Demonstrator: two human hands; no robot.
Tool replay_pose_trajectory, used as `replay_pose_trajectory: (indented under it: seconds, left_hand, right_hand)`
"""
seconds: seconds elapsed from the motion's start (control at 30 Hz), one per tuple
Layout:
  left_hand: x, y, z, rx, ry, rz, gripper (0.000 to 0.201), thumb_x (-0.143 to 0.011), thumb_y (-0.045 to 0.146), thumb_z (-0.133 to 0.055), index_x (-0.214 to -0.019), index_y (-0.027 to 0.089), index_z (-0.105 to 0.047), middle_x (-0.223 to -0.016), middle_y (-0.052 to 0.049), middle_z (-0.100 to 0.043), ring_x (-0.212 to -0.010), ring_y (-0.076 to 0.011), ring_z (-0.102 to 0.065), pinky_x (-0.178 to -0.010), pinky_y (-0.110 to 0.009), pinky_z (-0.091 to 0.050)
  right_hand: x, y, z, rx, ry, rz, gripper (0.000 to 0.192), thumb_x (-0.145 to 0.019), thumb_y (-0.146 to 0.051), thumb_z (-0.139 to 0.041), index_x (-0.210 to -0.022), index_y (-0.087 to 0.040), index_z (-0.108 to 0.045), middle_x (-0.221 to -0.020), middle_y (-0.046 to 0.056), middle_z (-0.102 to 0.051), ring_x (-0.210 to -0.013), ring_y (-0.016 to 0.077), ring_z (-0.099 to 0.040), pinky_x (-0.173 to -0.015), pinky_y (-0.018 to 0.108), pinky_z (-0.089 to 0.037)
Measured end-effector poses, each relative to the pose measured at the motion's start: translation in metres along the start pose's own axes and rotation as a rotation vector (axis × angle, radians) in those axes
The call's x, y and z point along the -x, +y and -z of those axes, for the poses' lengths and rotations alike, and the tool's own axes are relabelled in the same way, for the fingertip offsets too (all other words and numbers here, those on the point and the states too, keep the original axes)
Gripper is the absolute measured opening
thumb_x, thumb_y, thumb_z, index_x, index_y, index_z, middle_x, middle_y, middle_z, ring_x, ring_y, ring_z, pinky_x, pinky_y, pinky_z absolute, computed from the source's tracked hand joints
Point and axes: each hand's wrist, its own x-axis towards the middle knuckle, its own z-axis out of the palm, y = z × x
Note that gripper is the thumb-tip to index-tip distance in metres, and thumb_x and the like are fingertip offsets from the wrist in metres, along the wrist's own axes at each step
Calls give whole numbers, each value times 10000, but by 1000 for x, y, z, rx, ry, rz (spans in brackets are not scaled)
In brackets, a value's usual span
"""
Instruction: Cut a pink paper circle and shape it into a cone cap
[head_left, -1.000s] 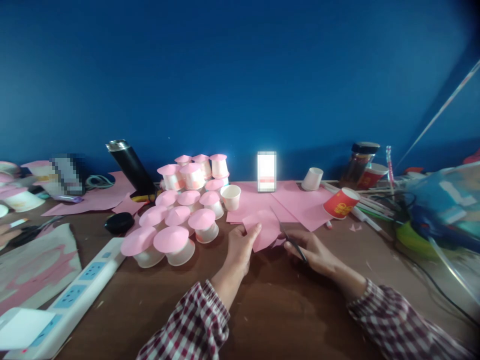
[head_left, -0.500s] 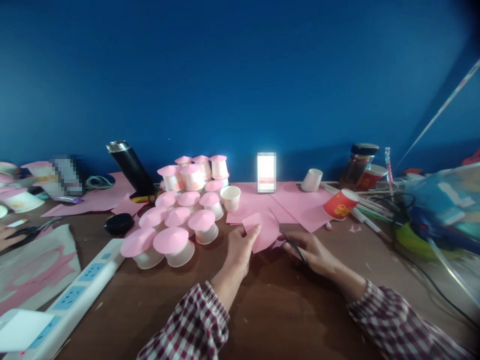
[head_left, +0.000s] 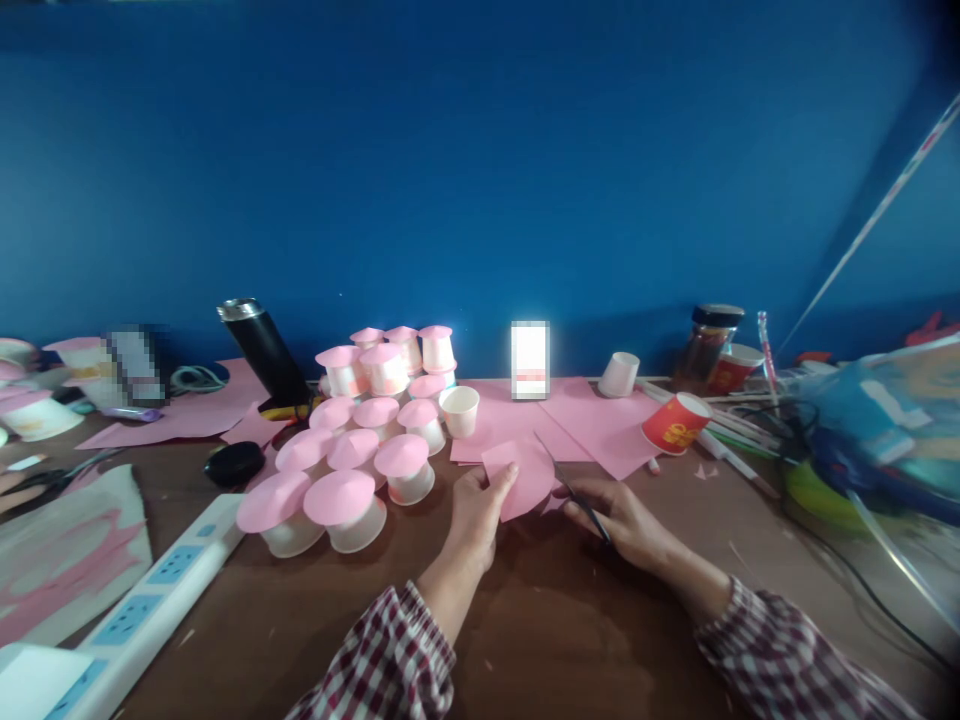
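Observation:
Between thumb and fingers, my left hand (head_left: 478, 515) pinches a piece of pink paper (head_left: 529, 475) with a rounded right edge. My right hand (head_left: 626, 520) grips dark-handled scissors (head_left: 586, 508), their blades lying along that rounded edge. A small pink offcut (head_left: 553, 500) shows beneath the scissors. To the left of my left hand stand several paper cups with pink cone tops (head_left: 402, 458), grouped in rows. An uncovered white paper cup (head_left: 459, 410) sits at their right end. Behind my hands lie flat pink paper sheets (head_left: 487, 420).
A phone (head_left: 530, 360) leans on the blue wall. Rightward are a white cup (head_left: 619, 374), a red cup (head_left: 677, 423), a jar (head_left: 709, 350) and a blue bag (head_left: 892, 410). Leftward are a black bottle (head_left: 262, 350), a power strip (head_left: 150, 600) and another person's hand (head_left: 19, 490).
The whole view has shifted, so objects appear slightly lower. My hands keep their hold on the pink paper and scissors, with the blades still at the paper's right edge.

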Motion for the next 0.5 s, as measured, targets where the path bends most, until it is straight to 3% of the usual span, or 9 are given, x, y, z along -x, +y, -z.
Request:
replay_pose_trajectory:
  seconds: [0.5]
  left_hand:
    - [-2,0,0,-3,61,1,403,-530,442,-780,-691,89,-672,-557,-42,-615,-569,-165,-572,-574,-279,-443]
  right_hand:
    - [0,0,1,39,8,5,488,-772,-471,-619,-1073,-87,-631,-491,-34,-488,-474,101,-473,-475,215,-394]
